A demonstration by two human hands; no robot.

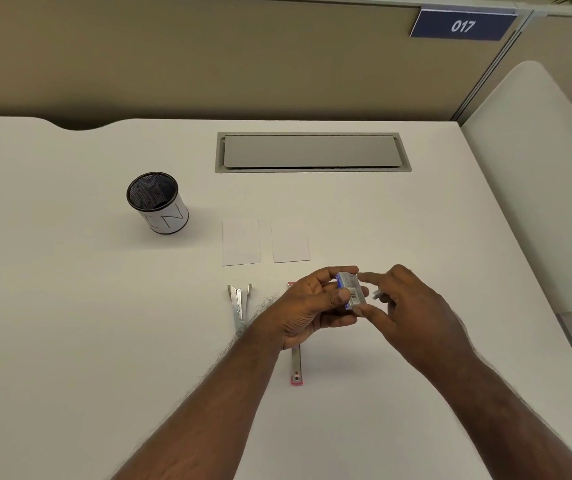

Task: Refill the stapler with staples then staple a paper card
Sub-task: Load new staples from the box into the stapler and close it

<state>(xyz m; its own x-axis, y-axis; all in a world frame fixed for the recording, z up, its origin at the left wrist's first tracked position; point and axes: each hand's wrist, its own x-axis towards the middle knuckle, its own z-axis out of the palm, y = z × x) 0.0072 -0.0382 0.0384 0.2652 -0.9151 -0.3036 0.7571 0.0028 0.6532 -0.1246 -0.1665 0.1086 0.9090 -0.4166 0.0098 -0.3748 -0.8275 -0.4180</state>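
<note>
Only the head view is on offer. Up off the tabletop [70, 306], the left hand [307, 306] grips a small staple box [349, 291] between thumb and curled fingers, barcode side up, steadying it so the other hand can work at its end. The right hand [406, 306] touches the box's far end with its forefinger and thumb, while its other fingers seem to pinch a short strip of staples [378, 294], though that part is too small to be sure.

Below the hands lies the stapler [296, 365], pink-ended and apparently swung open flat, ready to take a strip. A metal piece [239, 303], perhaps a second stapler, lies just left of it. Two paper cards [241, 241] wait side by side beyond, near a mesh pen cup [158, 202].
</note>
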